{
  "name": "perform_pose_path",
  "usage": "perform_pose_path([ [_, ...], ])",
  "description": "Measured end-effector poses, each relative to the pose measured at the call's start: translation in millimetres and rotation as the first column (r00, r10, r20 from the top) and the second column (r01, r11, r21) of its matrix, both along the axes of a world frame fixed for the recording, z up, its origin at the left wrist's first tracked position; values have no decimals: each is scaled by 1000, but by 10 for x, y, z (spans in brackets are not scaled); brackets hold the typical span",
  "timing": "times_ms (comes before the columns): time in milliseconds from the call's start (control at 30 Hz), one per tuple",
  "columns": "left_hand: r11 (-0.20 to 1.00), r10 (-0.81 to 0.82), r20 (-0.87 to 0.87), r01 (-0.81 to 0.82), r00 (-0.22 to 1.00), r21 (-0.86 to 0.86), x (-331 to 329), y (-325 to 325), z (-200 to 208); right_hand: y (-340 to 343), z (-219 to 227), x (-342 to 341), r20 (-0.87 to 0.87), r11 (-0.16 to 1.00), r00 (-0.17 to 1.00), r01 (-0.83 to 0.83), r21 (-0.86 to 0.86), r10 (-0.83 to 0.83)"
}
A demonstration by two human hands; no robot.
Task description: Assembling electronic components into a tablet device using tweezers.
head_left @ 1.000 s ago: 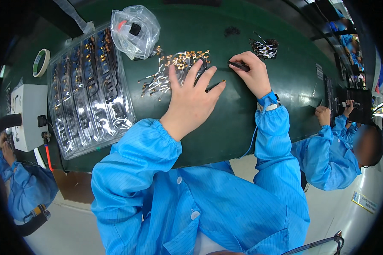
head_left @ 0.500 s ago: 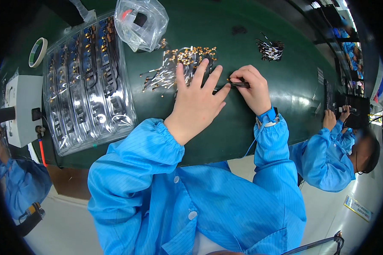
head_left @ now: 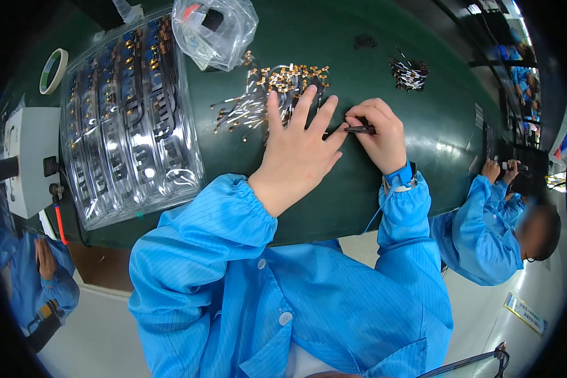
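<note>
My left hand (head_left: pixel 296 154) lies palm down with its fingers spread at the near edge of a loose pile of small flex cables (head_left: pixel 246 113). These are thin black and silvery strips with gold-coloured ends. Pinched in my right hand (head_left: pixel 383 135) is a pair of black tweezers (head_left: pixel 361 130), its tip pointing left and close to my left index fingertip. Whether the tip grips a strip is too small to tell. A wristband and blue cord circle my right wrist.
Left of the pile stands a clear tray (head_left: pixel 132 126) of cables. A plastic bag (head_left: pixel 214 31) lies behind, a tape roll (head_left: pixel 53 71) and a white box (head_left: pixel 34 164) at far left. A smaller cable bunch (head_left: pixel 409 74) sits at back right. A co-worker (head_left: pixel 491 233) works at right.
The view has shifted slightly. My right hand still holds the tweezers, now turned a little, and my left hand stays spread. At far left, another person's hand has come into view.
</note>
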State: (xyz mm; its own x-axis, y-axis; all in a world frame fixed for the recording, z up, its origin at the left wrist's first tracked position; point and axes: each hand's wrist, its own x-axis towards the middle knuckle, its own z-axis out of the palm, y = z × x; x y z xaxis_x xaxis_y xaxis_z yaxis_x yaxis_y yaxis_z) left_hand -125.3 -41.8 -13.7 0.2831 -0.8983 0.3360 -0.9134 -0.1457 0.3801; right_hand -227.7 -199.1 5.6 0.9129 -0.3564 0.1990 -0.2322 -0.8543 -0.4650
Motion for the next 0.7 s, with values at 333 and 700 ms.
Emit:
perform_pose_path([
  [333, 1000, 11, -30, -11, 999, 0, -5, -8, -23, -22, -15, -105, 65, 988, 997, -38, -151, 48],
  [700, 1000, 4, -7, -4, 1000, -13, 12, 23, -34, -148, -75, -65, 135, 993, 986, 90, 82, -101],
])
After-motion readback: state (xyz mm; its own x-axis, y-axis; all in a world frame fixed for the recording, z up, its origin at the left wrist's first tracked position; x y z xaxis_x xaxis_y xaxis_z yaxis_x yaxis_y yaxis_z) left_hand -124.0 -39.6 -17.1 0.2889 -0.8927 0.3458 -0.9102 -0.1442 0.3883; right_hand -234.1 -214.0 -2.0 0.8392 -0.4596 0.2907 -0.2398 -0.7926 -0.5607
